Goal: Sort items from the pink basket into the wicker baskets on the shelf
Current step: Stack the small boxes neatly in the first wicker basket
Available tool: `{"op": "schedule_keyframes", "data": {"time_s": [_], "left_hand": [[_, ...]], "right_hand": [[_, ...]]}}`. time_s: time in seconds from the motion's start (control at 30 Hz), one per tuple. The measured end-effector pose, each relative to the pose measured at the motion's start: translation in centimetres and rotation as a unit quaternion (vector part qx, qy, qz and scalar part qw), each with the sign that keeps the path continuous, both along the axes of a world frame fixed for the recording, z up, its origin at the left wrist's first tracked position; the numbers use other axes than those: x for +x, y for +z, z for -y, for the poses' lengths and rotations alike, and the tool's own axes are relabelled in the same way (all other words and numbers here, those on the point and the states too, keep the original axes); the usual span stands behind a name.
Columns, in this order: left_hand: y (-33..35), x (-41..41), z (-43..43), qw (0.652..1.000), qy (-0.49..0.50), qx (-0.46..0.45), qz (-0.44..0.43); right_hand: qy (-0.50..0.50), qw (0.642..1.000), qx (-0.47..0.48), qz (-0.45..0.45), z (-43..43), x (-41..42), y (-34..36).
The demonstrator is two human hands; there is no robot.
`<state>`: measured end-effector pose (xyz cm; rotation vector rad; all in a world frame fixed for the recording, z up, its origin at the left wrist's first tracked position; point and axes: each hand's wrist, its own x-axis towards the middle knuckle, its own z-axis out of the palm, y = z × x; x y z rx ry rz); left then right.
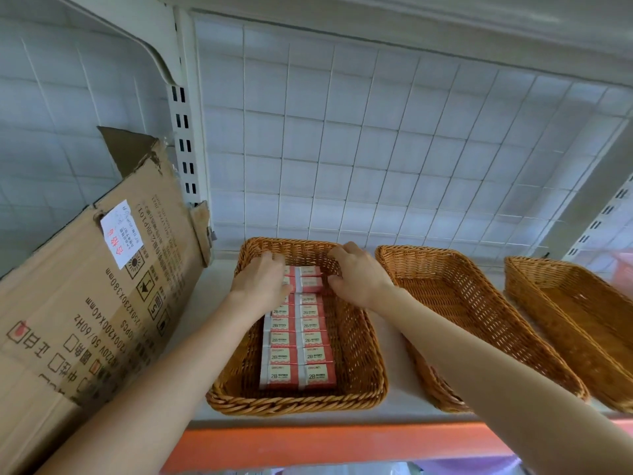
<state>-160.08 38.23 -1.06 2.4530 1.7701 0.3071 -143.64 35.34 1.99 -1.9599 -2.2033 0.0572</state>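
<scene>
Head view looks down into the left wicker basket (294,404), where eraser packs (298,341) in pink and cream wrappers marked "2B" lie flat on the woven floor in two columns that run from the near wall toward the far wall. At the far end of these columns lies the far pack (310,281), set just apart from the rest by a narrow gap. It sits between the two hands. The left hand (262,281) comes in over the basket's left wall, its fingers bent down over the left half of the far pack and covering it, so it appears to be gripping that pack. The right hand (359,275) reaches in over the right wall with curled fingers near the far wall and its thumb just beside the pack's right edge; whether it touches or holds the pack cannot be told. Both forearms stretch up from the bottom of the view.

Just to the right stands the middle wicker basket (479,303), and beyond it the right wicker basket (582,320), all three on a white shelf (394,337) with an orange front edge (308,443). A tilted cardboard box (85,303) bearing a white label (121,231) leans at the left, beside the first basket. A white wire grid (376,132) backs the shelf.
</scene>
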Motion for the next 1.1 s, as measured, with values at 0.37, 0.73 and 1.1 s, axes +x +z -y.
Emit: {"op": "schedule_keyframes", "data": {"time_s": [0.37, 0.73, 1.1], "left_hand": [[2.6, 11.4, 7.2, 0.993, -0.072, 0.062, -0.071], [1.9, 34.3, 20.2, 0.976, -0.204, 0.059, -0.047], [2.4, 48.2, 25.9, 0.946, -0.313, 0.076, -0.03]], "right_hand": [[-0.064, 0.997, 0.0, 0.033, 10.0, 14.4, 2.2], [-0.202, 0.978, 0.0, 0.043, 26.7, 35.1, 1.2], [-0.292, 0.956, -0.013, 0.002, 36.1, 47.4, 0.7]]}}
